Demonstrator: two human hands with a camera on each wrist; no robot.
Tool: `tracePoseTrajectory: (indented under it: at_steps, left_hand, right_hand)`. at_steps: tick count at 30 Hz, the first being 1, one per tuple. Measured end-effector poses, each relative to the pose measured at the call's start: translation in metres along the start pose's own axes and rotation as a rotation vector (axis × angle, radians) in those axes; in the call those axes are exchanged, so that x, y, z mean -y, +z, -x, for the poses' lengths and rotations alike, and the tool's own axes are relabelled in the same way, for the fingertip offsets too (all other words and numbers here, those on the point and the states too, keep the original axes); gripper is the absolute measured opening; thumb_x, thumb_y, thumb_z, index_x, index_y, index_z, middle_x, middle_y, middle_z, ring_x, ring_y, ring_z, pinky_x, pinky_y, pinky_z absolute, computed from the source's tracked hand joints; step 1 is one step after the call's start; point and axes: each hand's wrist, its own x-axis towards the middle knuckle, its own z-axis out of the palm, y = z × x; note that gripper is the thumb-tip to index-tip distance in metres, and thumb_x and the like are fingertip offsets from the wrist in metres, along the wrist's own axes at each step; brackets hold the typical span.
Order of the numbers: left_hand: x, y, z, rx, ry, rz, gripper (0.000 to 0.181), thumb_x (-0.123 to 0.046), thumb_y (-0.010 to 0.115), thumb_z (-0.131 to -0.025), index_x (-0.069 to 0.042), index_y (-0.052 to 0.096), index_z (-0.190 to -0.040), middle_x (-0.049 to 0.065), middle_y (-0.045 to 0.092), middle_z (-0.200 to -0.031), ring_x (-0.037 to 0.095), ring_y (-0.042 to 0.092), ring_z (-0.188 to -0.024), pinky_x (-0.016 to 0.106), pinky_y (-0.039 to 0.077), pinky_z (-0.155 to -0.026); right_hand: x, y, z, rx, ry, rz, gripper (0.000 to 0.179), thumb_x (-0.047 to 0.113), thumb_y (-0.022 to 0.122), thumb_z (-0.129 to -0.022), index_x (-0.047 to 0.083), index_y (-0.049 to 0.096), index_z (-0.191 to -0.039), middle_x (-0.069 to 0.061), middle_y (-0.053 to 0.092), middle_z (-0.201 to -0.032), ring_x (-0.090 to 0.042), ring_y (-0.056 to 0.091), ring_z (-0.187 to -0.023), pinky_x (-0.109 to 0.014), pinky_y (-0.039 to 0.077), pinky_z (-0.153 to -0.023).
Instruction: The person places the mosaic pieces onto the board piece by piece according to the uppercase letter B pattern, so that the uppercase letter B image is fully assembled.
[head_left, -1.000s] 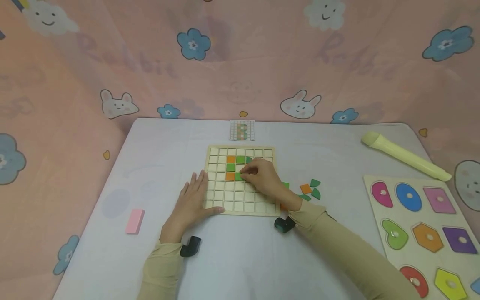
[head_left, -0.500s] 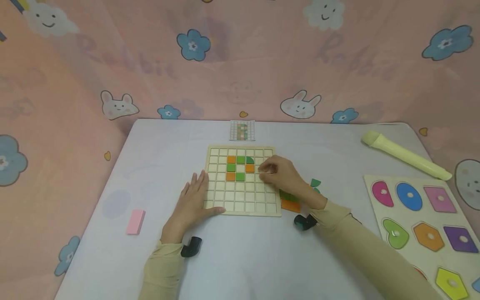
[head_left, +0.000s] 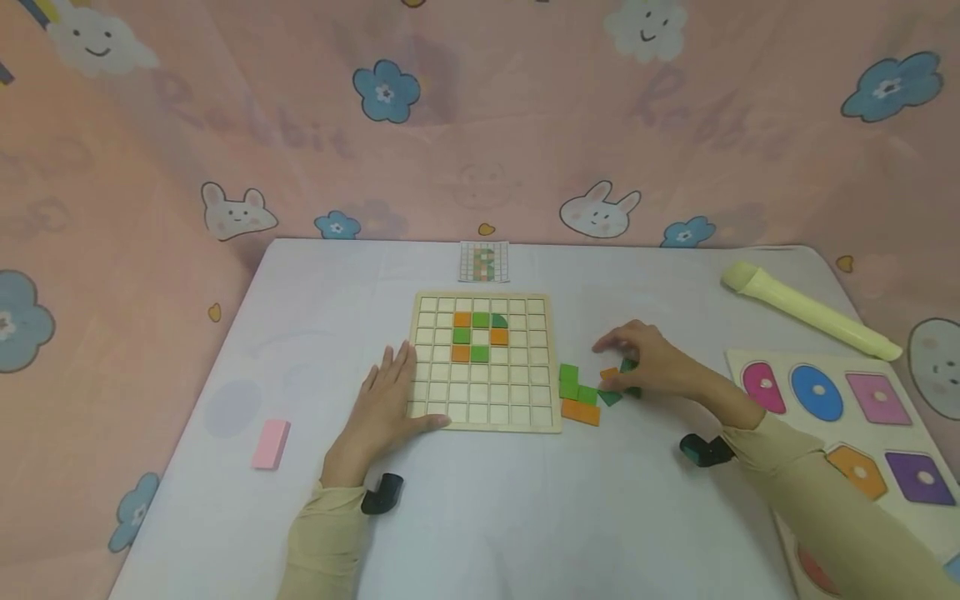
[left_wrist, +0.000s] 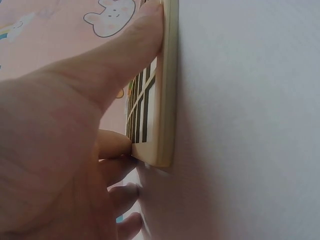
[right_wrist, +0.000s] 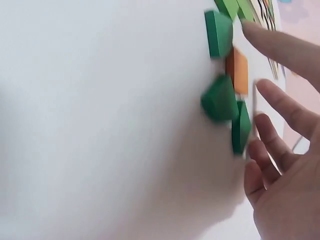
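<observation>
A wooden grid board lies mid-table, with orange, light green and one dark green quarter-round tile set in its upper cells. My left hand rests along its left side, fingers straight and thumb on the front edge. In the left wrist view, that thumb lies on the frame. To the right of the board, my right hand hovers over loose pieces with fingers spread, holding nothing. Beneath it are an orange tile and several dark green quarter-round tiles, partly covered by the hand in the head view.
Light green tiles and orange tiles lie against the board's right side. A small pattern card lies behind it. A pink block is at left; a pale yellow tube and a knobbed shape board are at right.
My right hand has left the board and moved right to the loose pieces, its fingers spreading. An orange tile now shows in the cell below the quarter-round tile. My left hand has stayed put.
</observation>
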Motion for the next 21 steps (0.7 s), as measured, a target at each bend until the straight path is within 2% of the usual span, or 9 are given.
tracePoseTrajectory:
  at_steps: [2,3,7,10,16,21]
  left_hand:
    - [0.0,0.001,0.0,-0.003,0.001,0.0,0.124,-0.051,0.086,-0.086,-0.001,0.009,-0.169,0.013,0.003,-0.179,0.035,-0.004,-0.167,0.056,0.004,-0.136]
    - [0.0,0.001,0.0,-0.006,0.002,-0.002,0.124,-0.051,0.086,-0.086,-0.001,0.009,-0.169,0.013,0.003,-0.179,0.035,-0.004,-0.167,0.056,0.004,-0.136]
    - [0.001,0.002,-0.001,-0.004,-0.001,-0.001,0.124,-0.051,0.086,-0.086,-0.001,0.009,-0.169,0.013,0.003,-0.179,0.035,-0.004,-0.167,0.056,0.004,-0.136]
    - [0.002,0.002,0.0,-0.002,-0.006,-0.001,0.124,-0.05,0.086,-0.086,-0.001,0.009,-0.169,0.013,0.003,-0.179,0.035,-0.004,-0.167,0.056,0.004,-0.136]
    - [0.002,0.003,0.0,-0.006,-0.009,0.002,0.124,-0.05,0.086,-0.085,-0.001,0.01,-0.169,0.012,0.004,-0.179,0.034,-0.004,-0.167,0.056,0.004,-0.136]
    - [0.001,0.002,0.0,-0.004,-0.008,0.002,0.124,-0.05,0.086,-0.085,-0.001,0.01,-0.169,0.013,0.003,-0.179,0.035,-0.004,-0.167,0.056,0.004,-0.136]
  right_hand:
    - [-0.008,-0.007,0.006,0.02,-0.01,0.012,0.058,0.026,0.091,-0.084,0.007,0.068,-0.134,-0.024,0.054,-0.14,-0.043,0.045,-0.126,-0.07,0.045,-0.108]
    - [-0.011,-0.01,0.009,0.025,-0.015,0.022,0.059,0.025,0.091,-0.084,0.007,0.067,-0.135,-0.023,0.055,-0.138,-0.041,0.047,-0.124,-0.066,0.047,-0.107]
    - [-0.018,-0.015,0.019,0.008,-0.051,0.023,0.056,0.017,0.092,-0.083,0.004,0.067,-0.131,-0.016,0.063,-0.124,-0.031,0.055,-0.109,-0.038,0.056,-0.094]
    - [-0.02,-0.013,0.022,-0.025,-0.064,0.011,0.046,0.013,0.09,-0.084,0.004,0.069,-0.123,-0.01,0.066,-0.111,-0.023,0.055,-0.098,-0.022,0.05,-0.078]
    - [-0.023,-0.01,0.024,-0.072,-0.089,-0.019,0.03,0.007,0.087,-0.084,0.002,0.071,-0.109,-0.007,0.066,-0.098,-0.02,0.055,-0.089,-0.02,0.048,-0.073]
    - [-0.02,-0.009,0.023,-0.086,-0.102,-0.022,0.027,0.003,0.086,-0.084,0.001,0.071,-0.106,-0.007,0.067,-0.095,-0.019,0.055,-0.085,-0.019,0.047,-0.07]
